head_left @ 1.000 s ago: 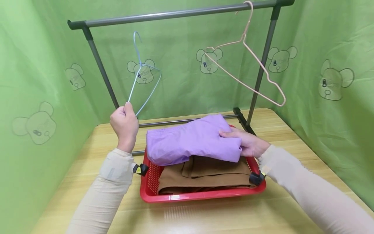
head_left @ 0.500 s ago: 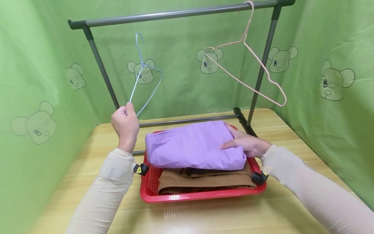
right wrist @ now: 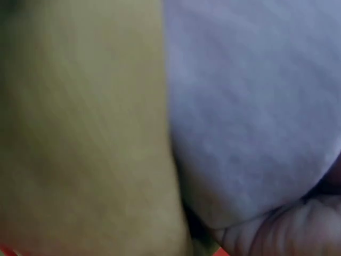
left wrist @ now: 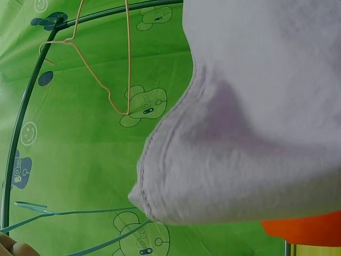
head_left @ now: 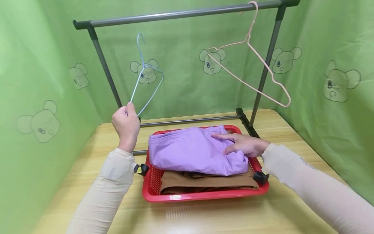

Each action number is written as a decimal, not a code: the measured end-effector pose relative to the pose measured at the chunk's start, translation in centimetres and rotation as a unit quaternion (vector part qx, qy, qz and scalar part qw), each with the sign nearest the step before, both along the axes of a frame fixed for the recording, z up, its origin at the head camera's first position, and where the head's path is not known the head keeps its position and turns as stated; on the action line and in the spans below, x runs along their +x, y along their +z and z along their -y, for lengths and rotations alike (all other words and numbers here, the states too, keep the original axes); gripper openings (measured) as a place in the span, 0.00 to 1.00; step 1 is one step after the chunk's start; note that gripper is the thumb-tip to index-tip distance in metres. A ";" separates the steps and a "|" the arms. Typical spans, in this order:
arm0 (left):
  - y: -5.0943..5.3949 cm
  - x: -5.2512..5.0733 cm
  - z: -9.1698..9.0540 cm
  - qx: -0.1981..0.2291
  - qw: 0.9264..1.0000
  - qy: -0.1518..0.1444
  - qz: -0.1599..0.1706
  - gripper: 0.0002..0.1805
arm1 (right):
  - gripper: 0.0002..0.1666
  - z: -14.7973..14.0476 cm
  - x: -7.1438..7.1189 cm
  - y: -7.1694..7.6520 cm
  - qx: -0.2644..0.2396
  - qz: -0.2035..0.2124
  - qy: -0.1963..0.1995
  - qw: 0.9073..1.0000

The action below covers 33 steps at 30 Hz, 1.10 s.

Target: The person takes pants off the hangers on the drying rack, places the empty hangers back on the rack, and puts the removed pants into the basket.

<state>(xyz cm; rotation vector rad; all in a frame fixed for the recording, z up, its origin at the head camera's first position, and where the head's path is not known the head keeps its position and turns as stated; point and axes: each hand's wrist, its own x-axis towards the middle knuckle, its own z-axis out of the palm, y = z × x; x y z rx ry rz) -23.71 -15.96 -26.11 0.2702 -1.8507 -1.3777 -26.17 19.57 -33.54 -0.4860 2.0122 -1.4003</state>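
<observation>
In the head view, my left hand (head_left: 126,128) grips one lower corner of a light blue wire clothes hanger (head_left: 137,84), held up with its hook at the top, left of the basket. My right hand (head_left: 243,144) rests with its fingers spread on the right end of a folded purple garment (head_left: 190,151). That garment lies over a folded brown garment (head_left: 204,186) in a red plastic basket (head_left: 204,197). Purple cloth (left wrist: 256,133) fills much of the left wrist view. The right wrist view is blurred, with pale cloth (right wrist: 256,106) close up beside a finger.
A grey metal clothes rack (head_left: 175,15) stands behind the basket. From its top bar a pink wire hanger (head_left: 248,35) hangs at the right. Everything stands on a wood-grain table (head_left: 96,182), enclosed by green curtains (head_left: 181,94) with bear prints.
The purple garment has come down lower into the basket, covering more of the brown one. My right hand has loosened from its edge and now lies on top. The left hand barely moves.
</observation>
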 end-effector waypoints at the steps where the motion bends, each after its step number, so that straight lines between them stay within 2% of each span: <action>1: -0.1 -0.1 0.2 -0.003 1.000 0.000 0.000 0.26 | 0.48 0.0 -0.1 -0.1 0.009 -0.005 0.006 1.000; 9: -0.2 -0.2 0.3 -0.010 1.000 -0.005 -0.003 0.26 | 0.46 0.2 -0.5 -0.6 0.071 -0.030 0.038 0.996; 15: -0.1 -0.2 0.2 -0.013 1.000 0.001 -0.007 0.26 | 0.47 0.4 -0.6 -1.0 0.086 -0.024 0.039 0.995; 22: -0.2 -0.2 0.4 -0.014 1.000 0.002 -0.011 0.26 | 0.50 1.1 -0.8 -1.5 0.117 -0.028 0.022 0.992; 33: -0.2 -0.3 0.5 -0.009 1.000 -0.005 0.000 0.25 | 0.51 2.2 -0.6 -2.7 0.148 -0.016 0.034 0.988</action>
